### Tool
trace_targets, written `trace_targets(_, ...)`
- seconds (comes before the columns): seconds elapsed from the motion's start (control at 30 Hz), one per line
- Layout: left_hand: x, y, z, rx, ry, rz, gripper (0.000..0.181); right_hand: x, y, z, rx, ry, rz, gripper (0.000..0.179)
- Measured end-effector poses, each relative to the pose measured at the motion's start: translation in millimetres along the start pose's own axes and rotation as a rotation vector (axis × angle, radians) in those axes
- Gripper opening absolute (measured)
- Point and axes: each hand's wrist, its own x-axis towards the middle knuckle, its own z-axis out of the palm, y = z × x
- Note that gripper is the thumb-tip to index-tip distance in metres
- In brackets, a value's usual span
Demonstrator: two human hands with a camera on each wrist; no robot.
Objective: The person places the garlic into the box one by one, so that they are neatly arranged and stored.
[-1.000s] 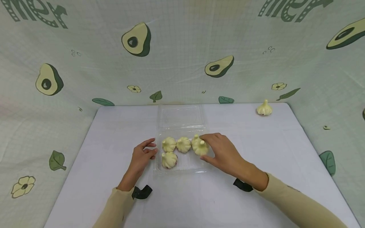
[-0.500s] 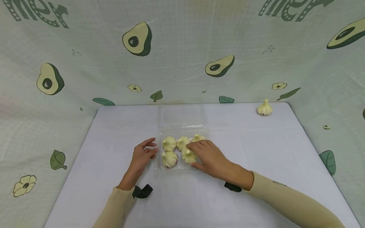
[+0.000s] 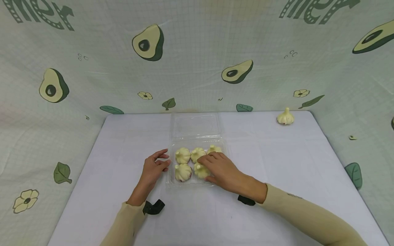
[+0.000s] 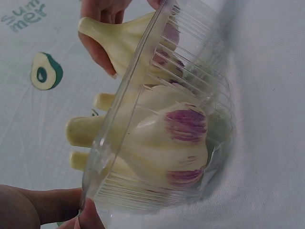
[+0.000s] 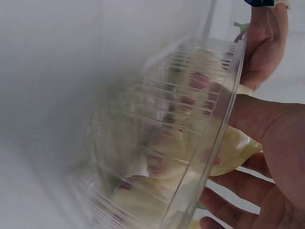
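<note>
An open, clear plastic clamshell container (image 3: 191, 185) lies on the table with several garlic bulbs (image 3: 183, 172) in its base. My right hand (image 3: 223, 172) grips one garlic bulb (image 3: 201, 171) in the front row, right of the front-left bulb. In the right wrist view the thumb is on one side of this bulb (image 5: 236, 151) and the fingers on the other. My left hand (image 3: 154, 169) is at the container's left side. Thumb and finger pinch the rim in the left wrist view. The right hand partly hides the back-right bulb (image 3: 214, 149).
The container's lid (image 3: 195, 125) lies folded back toward the far table edge. A single garlic bulb (image 3: 285, 117) stands at the far right corner of the white table (image 3: 277, 153). A patterned cloth (image 3: 191, 78) hangs behind and along both sides.
My right hand has carried its garlic bulb left and toward me, from above the back-right bulb down into the front row. The left hand has stayed at the rim.
</note>
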Motion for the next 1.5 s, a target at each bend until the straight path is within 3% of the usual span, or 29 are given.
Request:
trace_targets(0.43, -0.9, 0.5, 0.2, 0.0, 0.002, 0.004, 0.05, 3.9, 2.0, 2.3, -0.022, -0.029, -0.03, 0.066)
trace_targets(1.5, -2.1, -1.6, 0.6, -0.011, -0.004, 0.013, 0.051, 3.9, 9.4, 10.0, -0.152, -0.009, -0.135, 0.07)
